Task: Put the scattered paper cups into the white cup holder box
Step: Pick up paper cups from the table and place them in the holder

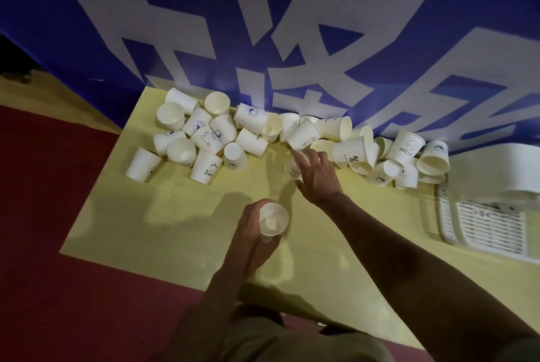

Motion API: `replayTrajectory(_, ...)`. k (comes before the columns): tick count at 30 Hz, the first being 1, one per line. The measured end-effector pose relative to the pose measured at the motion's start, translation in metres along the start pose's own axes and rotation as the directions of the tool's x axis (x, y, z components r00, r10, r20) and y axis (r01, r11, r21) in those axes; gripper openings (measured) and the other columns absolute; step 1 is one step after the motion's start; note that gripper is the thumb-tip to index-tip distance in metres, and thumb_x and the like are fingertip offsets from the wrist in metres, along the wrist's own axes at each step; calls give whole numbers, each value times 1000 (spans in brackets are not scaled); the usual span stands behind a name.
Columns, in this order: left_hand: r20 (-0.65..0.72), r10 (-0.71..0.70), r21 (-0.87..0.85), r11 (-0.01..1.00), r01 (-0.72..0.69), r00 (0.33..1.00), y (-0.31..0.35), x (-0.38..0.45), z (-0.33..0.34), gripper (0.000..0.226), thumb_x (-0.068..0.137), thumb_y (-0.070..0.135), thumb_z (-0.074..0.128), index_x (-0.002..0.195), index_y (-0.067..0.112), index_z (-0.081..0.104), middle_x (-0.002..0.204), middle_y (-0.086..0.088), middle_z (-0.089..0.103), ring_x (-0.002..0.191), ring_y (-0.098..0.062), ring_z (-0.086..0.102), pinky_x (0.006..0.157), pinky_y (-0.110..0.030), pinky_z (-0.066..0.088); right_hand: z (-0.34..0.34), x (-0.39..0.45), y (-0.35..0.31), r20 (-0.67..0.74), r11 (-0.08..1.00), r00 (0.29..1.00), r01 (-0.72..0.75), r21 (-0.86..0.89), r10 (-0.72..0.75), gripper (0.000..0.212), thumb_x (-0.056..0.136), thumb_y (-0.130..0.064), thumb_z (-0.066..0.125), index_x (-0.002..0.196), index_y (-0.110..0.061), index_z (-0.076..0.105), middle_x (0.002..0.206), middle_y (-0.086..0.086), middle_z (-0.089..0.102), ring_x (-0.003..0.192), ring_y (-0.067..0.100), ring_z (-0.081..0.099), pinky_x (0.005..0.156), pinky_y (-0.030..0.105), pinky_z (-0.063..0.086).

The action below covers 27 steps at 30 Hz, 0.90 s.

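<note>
Two hands work over a yellow surface (181, 215) strewn with white paper cups (204, 136). Left hand (251, 227): fingers curled round the side of a single cup (273, 219), held clear of the surface with its open mouth facing the camera; whether further cups are nested inside it cannot be told. Right hand (317, 174): arm extended toward the pile, fingers spread and partly curled, fingertips touching a cup (295, 168) lying at the near edge of the pile; whether that cup is actually gripped is unclear because the hand covers most of it.

Remaining cups lie in a loose band along the far edge of the surface, against a blue banner (263, 25) bearing large white characters. Roughly a dozen form a cluster at the left; a similar number, perhaps slightly more, stretch from the centre to the right. An exact count is not possible because many overlap. Most lie on their sides or tilted; several show printed motifs, among them a smiley with "HELLO" (407, 147) and a small cartoon animal (206, 139).

White cup holder box (485, 224): slatted sides, at the right edge of the surface, well apart from both hands, with a white curved object (502, 168) just behind it. Red floor (43, 215) borders the surface on the left.
</note>
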<state>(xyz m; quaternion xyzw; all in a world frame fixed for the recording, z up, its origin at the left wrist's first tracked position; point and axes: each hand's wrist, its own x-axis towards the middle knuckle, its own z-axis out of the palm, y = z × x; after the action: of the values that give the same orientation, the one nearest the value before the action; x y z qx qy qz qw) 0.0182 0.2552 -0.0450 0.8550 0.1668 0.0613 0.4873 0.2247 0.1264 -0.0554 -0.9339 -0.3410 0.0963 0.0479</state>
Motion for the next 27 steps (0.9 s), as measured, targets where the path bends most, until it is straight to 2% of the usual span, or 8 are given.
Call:
replayTrajectory(3, 16, 36, 0, 999, -36, 999, 0, -8, -8, 75, 82, 29, 82, 144, 26, 40, 134, 4, 48, 121, -6, 49, 102, -14, 37, -1, 13, -4, 26, 996, 1000, -12, -87, 15, 71, 83, -23, 78, 146, -17, 46, 139, 18, 52, 112, 38, 52, 85, 51, 50)
replayTrajectory(8, -14, 5, 35, 999, -5, 1000, 1, -11, -14, 76, 84, 49, 71, 144, 12, 42, 136, 0, 49, 125, -11, 49, 105, -14, 37, 0, 15, 5, 84, 984, 996, 16, -178, -1, 62, 75, -19, 84, 129, -10, 56, 118, 20, 60, 96, 35, 56, 75, 46, 52)
replayTrajectory(12, 21, -40, 8, 999, 40, 999, 1, -13, -13, 77, 82, 50, 71, 145, 19, 40, 136, 6, 46, 126, -3, 46, 103, -10, 34, 2, 0, 10, 55, 997, 997, 55, -49, -52, 45, 85, -20, 76, 122, -7, 55, 109, 21, 59, 84, 35, 57, 67, 49, 56)
replayTrajectory(15, 55, -133, -43, 990, 136, 990, 4, -11, -9, 78, 78, 42, 78, 144, 32, 38, 136, 14, 43, 123, 4, 42, 99, -11, 34, 4, -22, 17, 68, 994, 996, 48, 94, -55, 61, 83, -25, 79, 126, -9, 38, 108, 20, 56, 85, 37, 59, 62, 49, 57)
replayTrajectory(17, 51, -162, -41, 986, 164, 985, 6, -9, -4, 78, 78, 33, 81, 143, 34, 38, 135, 15, 43, 121, 1, 43, 99, -18, 36, 4, -39, 22, 132, 996, 991, -11, 86, 0, 75, 79, -32, 84, 129, -10, 32, 113, 17, 56, 88, 35, 64, 68, 49, 60)
replayTrajectory(20, 76, -151, -17, 988, 153, 986, 10, -7, 2, 79, 80, 30, 82, 144, 34, 37, 135, 16, 42, 122, -1, 42, 100, -20, 37, 11, -59, 29, 263, 992, 957, -130, 1, 125, 85, 84, -38, 80, 143, -12, 24, 123, 14, 54, 95, 33, 68, 77, 45, 63)
replayTrajectory(24, 118, -125, 13, 992, 124, 985, 15, -8, 5, 79, 82, 31, 81, 147, 32, 35, 137, 16, 41, 124, 1, 41, 97, -4, 30, 21, -78, 31, 388, 987, 908, -134, -88, 158, 112, 87, -42, 77, 162, -30, -6, 131, 18, 54, 110, 34, 62, 88, 43, 56)
replayTrajectory(27, 130, -133, 34, 991, 129, 983, 16, -9, 7, 79, 82, 30, 81, 147, 30, 36, 137, 15, 41, 125, 2, 40, 95, 1, 27, 24, -89, 32, 407, 988, 901, -115, -100, 146, 113, 85, -43, 77, 160, -39, -7, 130, 19, 54, 118, 34, 51, 93, 43, 51)
